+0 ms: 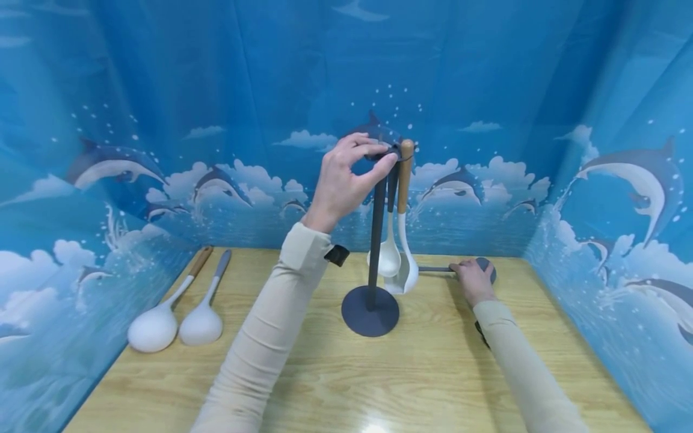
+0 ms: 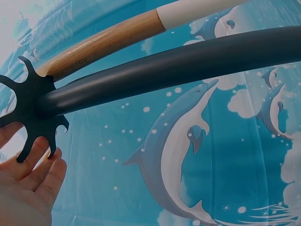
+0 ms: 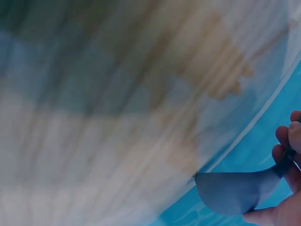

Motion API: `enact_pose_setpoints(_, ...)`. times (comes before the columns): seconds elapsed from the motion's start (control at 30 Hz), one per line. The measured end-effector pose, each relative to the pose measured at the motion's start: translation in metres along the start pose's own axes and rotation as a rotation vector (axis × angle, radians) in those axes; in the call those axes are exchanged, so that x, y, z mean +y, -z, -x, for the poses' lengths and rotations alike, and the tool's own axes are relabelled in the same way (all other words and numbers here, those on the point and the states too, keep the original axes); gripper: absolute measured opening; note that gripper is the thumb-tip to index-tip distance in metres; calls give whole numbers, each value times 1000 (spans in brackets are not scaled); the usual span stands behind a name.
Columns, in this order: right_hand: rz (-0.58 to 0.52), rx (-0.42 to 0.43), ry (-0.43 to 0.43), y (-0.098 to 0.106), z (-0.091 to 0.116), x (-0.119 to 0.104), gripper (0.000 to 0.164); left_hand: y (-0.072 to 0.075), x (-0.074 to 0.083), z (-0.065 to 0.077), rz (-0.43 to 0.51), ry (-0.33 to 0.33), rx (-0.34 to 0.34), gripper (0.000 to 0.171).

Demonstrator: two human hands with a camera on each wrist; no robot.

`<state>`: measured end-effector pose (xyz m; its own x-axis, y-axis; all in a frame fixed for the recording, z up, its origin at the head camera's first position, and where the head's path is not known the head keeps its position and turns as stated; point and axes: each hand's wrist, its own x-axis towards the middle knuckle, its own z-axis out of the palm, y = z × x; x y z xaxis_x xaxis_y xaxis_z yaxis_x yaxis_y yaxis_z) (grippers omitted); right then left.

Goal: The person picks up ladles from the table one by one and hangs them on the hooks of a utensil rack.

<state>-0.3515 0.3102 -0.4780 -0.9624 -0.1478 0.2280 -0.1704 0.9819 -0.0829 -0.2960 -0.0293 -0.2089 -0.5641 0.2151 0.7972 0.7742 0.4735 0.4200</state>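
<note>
A dark utensil stand (image 1: 370, 319) with a round base stands upright mid-table. My left hand (image 1: 349, 174) holds its top, with fingers and thumb at the hook ring (image 2: 35, 106). From the hooks hang a white ladle with a black handle (image 1: 388, 257) and a white utensil with a wooden handle (image 1: 405, 186); its head is partly hidden. To the right, my right hand (image 1: 473, 281) grips a dark grey ladle (image 1: 485, 267) near its bowl. That ladle's bowl (image 3: 235, 190) shows below the fingers in the right wrist view, its handle pointing left behind the stand.
At the left of the wooden table (image 1: 325, 385) lie two white utensils with rounded heads: a wooden-handled one (image 1: 153, 328) and a grey-handled one (image 1: 201, 323). A blue dolphin-print curtain (image 1: 271, 72) encloses the back and sides.
</note>
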Motion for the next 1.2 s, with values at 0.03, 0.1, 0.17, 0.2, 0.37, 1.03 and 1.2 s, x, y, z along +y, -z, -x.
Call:
enact_pose_setpoints(0.03,3,-8,5,0,1,0,41,0,0,0,-2,3,-2,33)
enact_pose_setpoints(0.1,7,-25,11,0,2,2,41,-1,0,1,-5,5,-2,33)
enact_pose_setpoints(0.17,10,-39,9,0,4,6,42,-2,1,1,-8,2,-1,34)
enact_pose_setpoints(0.2,10,-45,4,0,5,7,43,-2,1,1,-9,-2,1,34)
enact_pose_setpoints(0.37,-19,-34,-19,3,14,17,46,-4,1,2,-8,-34,29,32)
enact_pose_setpoints(1.03,-250,218,48,28,29,25,30,-7,-4,5,-14,-102,112,30)
enact_pose_setpoints(1.2,-348,271,85,36,33,21,30,-9,-3,4,2,-97,118,30)
